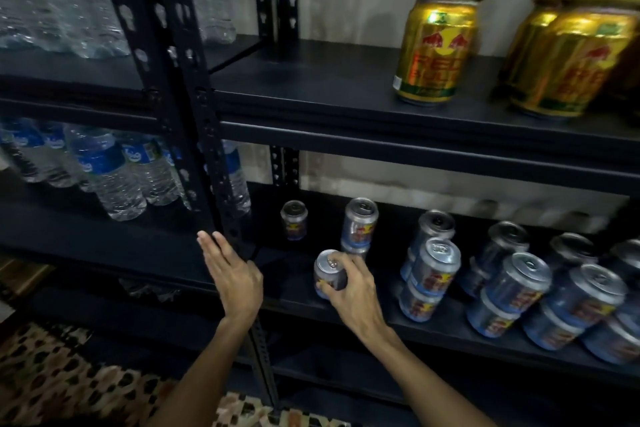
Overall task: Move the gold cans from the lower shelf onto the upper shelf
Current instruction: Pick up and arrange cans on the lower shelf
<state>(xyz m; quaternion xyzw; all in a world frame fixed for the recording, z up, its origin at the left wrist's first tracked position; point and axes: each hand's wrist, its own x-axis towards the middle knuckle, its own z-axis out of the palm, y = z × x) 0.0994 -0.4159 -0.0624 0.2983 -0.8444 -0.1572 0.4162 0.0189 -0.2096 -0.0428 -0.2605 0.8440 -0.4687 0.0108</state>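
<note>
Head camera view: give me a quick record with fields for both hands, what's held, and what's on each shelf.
left hand: open, fingers straight, at the upright post
right hand: grips the held can from above
held can: silver-blue, at the front of the lower shelf
upper shelf: gold cans, stacked two high
lower shelf: other silver-blue cans, mostly stacked in twos; no gold ones visible
left bay: water bottles

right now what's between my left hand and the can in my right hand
Head view: only the rack's black post and a bare strip of lower shelf lie between the left hand and the can that the right hand grips.
</note>
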